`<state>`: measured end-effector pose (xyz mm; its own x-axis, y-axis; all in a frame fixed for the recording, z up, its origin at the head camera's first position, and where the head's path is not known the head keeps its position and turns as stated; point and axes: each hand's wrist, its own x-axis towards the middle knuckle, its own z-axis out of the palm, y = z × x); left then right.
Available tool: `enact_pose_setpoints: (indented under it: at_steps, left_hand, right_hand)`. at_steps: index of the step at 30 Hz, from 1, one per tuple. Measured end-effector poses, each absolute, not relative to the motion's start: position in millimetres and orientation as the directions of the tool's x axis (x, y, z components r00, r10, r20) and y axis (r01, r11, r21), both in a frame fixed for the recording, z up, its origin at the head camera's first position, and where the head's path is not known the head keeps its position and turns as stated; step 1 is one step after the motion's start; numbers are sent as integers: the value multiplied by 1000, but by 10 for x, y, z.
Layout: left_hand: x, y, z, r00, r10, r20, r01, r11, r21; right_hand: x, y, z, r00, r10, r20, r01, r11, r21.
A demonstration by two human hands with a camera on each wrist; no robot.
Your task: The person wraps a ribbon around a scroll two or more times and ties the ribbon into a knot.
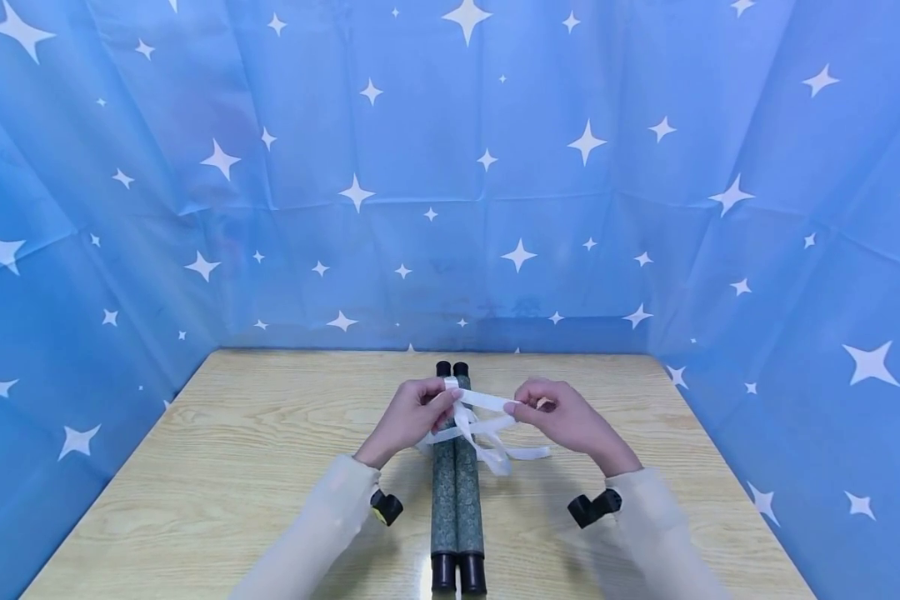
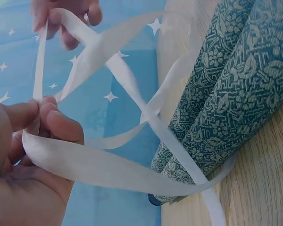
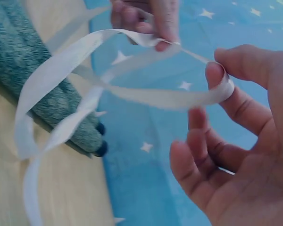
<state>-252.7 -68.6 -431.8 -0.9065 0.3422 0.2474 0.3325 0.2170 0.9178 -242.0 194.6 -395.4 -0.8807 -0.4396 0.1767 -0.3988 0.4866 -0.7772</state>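
Note:
A scroll (image 1: 444,492) rolled from both ends into two patterned green rolls lies lengthwise on the table, black knobs at its ends. Above its far part, a white ribbon (image 1: 483,400) hangs in loops. My left hand (image 1: 418,412) pinches the ribbon between thumb and forefinger, over the rolls. To the right, my right hand (image 1: 566,417) pinches another stretch of it, and the piece between the hands is drawn nearly straight. In the left wrist view the ribbon (image 2: 104,167) loops from the left fingers toward the rolls. The right wrist view shows the ribbon (image 3: 179,98) bent round the right forefinger.
The scroll lies on a light wood-grain table (image 1: 270,433). A blue cloth with white stars (image 1: 435,167) hangs behind the table and along both sides. A black wrist camera (image 1: 386,506) sits on the left wrist, and another black camera (image 1: 594,507) on the right.

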Motion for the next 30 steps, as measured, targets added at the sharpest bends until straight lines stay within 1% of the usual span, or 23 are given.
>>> enact_pose_setpoints:
  at_steps: [3, 6, 8, 10, 13, 17, 19, 21, 23, 25, 26, 28, 30]
  left_hand:
    - [-2521, -692, -4312, -910, 328, 255, 330, 200, 923]
    - [-2523, -697, -4318, -911, 320, 260, 326, 173, 929]
    - [-2526, -699, -4324, -912, 319, 257, 313, 138, 940]
    - [-2532, -704, -4328, -912, 320, 256, 303, 105, 947]
    - [-2542, -710, -4328, -918, 308, 251, 284, 68, 956]
    - [-2549, -718, -4328, -923, 292, 252, 279, 53, 959]
    - [-2548, -721, -4329, -921, 297, 253, 279, 47, 959]
    - [-2543, -722, -4332, -915, 309, 260, 288, 46, 957]
    - [-2532, -722, -4326, -909, 327, 260, 292, 51, 955]
    - [-2524, -719, -4322, -903, 345, 257, 296, 64, 953]
    - [-2520, -719, -4319, -899, 353, 258, 301, 71, 951]
    - [-2511, -723, -4311, -895, 365, 258, 308, 86, 947]
    - [-2508, -731, -4309, -893, 370, 258, 312, 95, 945]
  right_hand:
    - [-2392, 2020, -3866, -885, -406, 228, -418, 477, -773]
    - [-2329, 2095, -3771, -896, -366, 251, -416, 495, -763]
    - [-2267, 2121, -3710, -895, -363, 260, -423, 503, -754]
    - [-2198, 2120, -3658, -881, -393, 264, -445, 500, -743]
    - [-2105, 2053, -3626, -811, -518, 271, -533, 466, -706]
    - [-2028, 1873, -3721, -670, -705, 230, -641, 393, -659]
    - [-2012, 1773, -3812, -614, -768, 183, -669, 382, -638]
    - [-2006, 1688, -3901, -573, -810, 125, -685, 390, -615]
    - [-2004, 1639, -3955, -555, -830, 57, -684, 417, -599]
    - [-2006, 1617, -3965, -559, -829, 8, -681, 454, -574]
    - [-2012, 1616, -3960, -574, -819, 2, -674, 471, -569]
    - [-2037, 1612, -3944, -635, -771, 38, -656, 513, -553]
    - [-2077, 1597, -3934, -712, -691, 122, -630, 552, -546]
